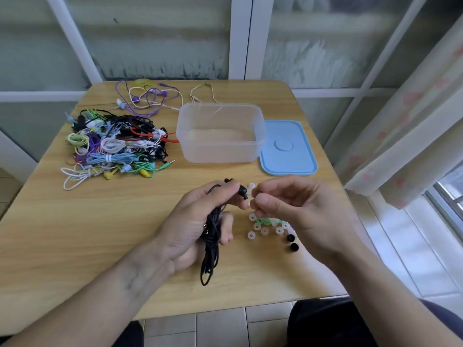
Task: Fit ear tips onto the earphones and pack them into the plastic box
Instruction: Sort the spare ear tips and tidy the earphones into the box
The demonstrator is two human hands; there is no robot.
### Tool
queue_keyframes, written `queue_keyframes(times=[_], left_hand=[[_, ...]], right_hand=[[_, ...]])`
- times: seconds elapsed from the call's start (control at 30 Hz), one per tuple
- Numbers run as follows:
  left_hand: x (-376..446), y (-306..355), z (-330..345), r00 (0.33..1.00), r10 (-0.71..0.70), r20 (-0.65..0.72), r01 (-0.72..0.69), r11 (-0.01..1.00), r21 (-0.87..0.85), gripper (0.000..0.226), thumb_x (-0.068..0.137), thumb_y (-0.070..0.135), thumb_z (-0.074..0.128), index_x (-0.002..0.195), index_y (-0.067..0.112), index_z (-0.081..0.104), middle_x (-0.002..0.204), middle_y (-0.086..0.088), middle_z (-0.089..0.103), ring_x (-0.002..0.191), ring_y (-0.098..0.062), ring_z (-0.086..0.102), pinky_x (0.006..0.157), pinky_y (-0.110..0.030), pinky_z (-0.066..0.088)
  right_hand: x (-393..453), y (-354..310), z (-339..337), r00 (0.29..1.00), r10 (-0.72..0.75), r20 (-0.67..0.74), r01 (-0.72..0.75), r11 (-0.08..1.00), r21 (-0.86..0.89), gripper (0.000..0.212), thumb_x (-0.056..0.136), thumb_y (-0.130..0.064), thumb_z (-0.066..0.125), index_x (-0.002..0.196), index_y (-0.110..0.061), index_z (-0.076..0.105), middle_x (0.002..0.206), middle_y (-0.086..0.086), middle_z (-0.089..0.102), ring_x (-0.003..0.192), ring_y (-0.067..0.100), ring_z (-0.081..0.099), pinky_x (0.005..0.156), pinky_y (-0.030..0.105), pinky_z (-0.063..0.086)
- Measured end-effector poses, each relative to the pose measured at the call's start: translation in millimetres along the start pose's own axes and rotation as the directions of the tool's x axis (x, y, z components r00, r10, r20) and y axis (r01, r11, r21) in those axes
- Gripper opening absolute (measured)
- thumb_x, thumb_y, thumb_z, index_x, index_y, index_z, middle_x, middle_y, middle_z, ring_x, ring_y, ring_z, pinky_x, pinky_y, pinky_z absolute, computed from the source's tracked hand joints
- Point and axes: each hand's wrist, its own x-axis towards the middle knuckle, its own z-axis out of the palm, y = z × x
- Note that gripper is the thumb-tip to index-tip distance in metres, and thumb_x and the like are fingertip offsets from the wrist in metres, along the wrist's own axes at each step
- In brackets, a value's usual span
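Your left hand [200, 221] grips the bundled black earphones [213, 234], pinching one earbud [243, 191] above the bench [100, 234]. Your right hand's [290, 209] fingers [263, 200] are curled beside it; whether they hold an ear tip is unclear. The plastic box [220, 132] sits open beyond.

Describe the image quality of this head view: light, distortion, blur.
Head view: soft daylight from the frosted windows, faint shadows only; wide-angle lens bends the window frames and the table edges; slight blur around the right hand fingers hides what they pinch; the plastic box looks hazy and translucent, without strong glare.
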Motion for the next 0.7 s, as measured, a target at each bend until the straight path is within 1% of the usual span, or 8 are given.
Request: queue_keyframes(times=[0.07,0.17,0.23,0.3,0.37,0.47,0.57,0.7], left_hand=[[0,-1,0,0.999,0.03,-0.022,-0.031,0.999,-0.023,0.016,0.08,0.028,0.065,0.081,0.012,0.068,0.082,-0.008,0.065,0.036,-0.016,0.043,0.049,-0.026,0.042],[0,-2,-1,0.996,0.075,-0.056,-0.078,0.996,-0.048,0.01,0.077,0.018,0.065,0.082,0.017,0.073,0.081,-0.013,0.065,0.035,-0.017,0.044,0.047,-0.025,0.043],[1,-3,-3,0.993,0.094,-0.07,-0.098,0.994,-0.052,0.012,0.073,0.016,0.07,0.084,0.015,0.07,0.082,-0.024,0.059,0.034,-0.019,0.045,0.047,-0.027,0.042],[1,-3,-6,0.989,0.131,-0.074,-0.133,0.991,-0.023,0.018,0.069,0.017,0.075,0.086,0.016,0.069,0.08,-0.025,0.054,0.034,-0.021,0.046,0.047,-0.03,0.041],[0,-2,-7,0.979,0.192,-0.072,-0.189,0.981,0.043,0.016,0.074,0.013,0.074,0.089,0.015,0.069,0.071,-0.022,0.059,0.033,-0.021,0.047,0.046,-0.03,0.042],[-2,0,-7,0.961,0.271,-0.05,-0.262,0.955,0.135,0.014,0.08,0.011,0.069,0.093,0.014,0.07,0.079,-0.012,0.072,0.035,-0.022,0.049,0.043,-0.028,0.044],[-5,-1,-4,0.948,0.317,-0.03,-0.304,0.929,0.21,0.013,0.082,0.014,0.071,0.094,0.013,0.072,0.08,-0.007,0.073,0.037,-0.023,0.05,0.044,-0.031,0.045],[-7,-1,0,0.939,0.344,-0.022,-0.326,0.905,0.273,0.017,0.081,0.014,0.066,0.098,0.01,0.069,0.077,-0.006,0.074,0.039,-0.025,0.05,0.042,-0.029,0.044]], right_hand=[[0,2,4,1.0,0.013,-0.002,-0.013,0.998,0.061,0.026,0.075,-0.01,0.074,0.099,-0.001,0.07,0.086,0.017,0.074,0.074,0.026,0.071,0.072,0.03,0.06],[0,5,10,1.0,0.002,0.018,-0.003,0.998,0.056,0.032,0.077,-0.018,0.073,0.108,-0.008,0.07,0.082,0.011,0.071,0.074,0.024,0.066,0.076,0.036,0.057],[-1,6,13,1.0,0.007,0.029,-0.01,0.994,0.106,0.028,0.076,-0.016,0.073,0.101,-0.005,0.071,0.086,0.013,0.074,0.074,0.022,0.067,0.072,0.03,0.057],[-1,4,15,0.999,0.016,0.027,-0.02,0.986,0.163,0.025,0.072,-0.01,0.073,0.096,-0.001,0.071,0.089,0.017,0.076,0.076,0.021,0.071,0.069,0.026,0.057],[-2,2,16,1.0,0.01,0.0,-0.01,0.985,0.172,0.024,0.07,-0.008,0.073,0.093,-0.001,0.07,0.088,0.016,0.076,0.078,0.021,0.074,0.067,0.025,0.058],[-3,-1,17,0.998,-0.022,-0.054,0.029,0.991,0.128,0.022,0.069,-0.007,0.074,0.091,-0.004,0.07,0.085,0.014,0.077,0.077,0.02,0.075,0.062,0.021,0.055],[-4,-2,18,0.995,-0.042,-0.087,0.053,0.99,0.129,0.021,0.068,-0.003,0.075,0.089,-0.003,0.07,0.08,0.014,0.077,0.075,0.022,0.075,0.061,0.018,0.052],[-5,-3,20,0.993,-0.066,-0.094,0.077,0.99,0.119,0.019,0.065,-0.004,0.075,0.084,-0.003,0.071,0.076,0.013,0.076,0.069,0.017,0.075,0.06,0.016,0.052]])
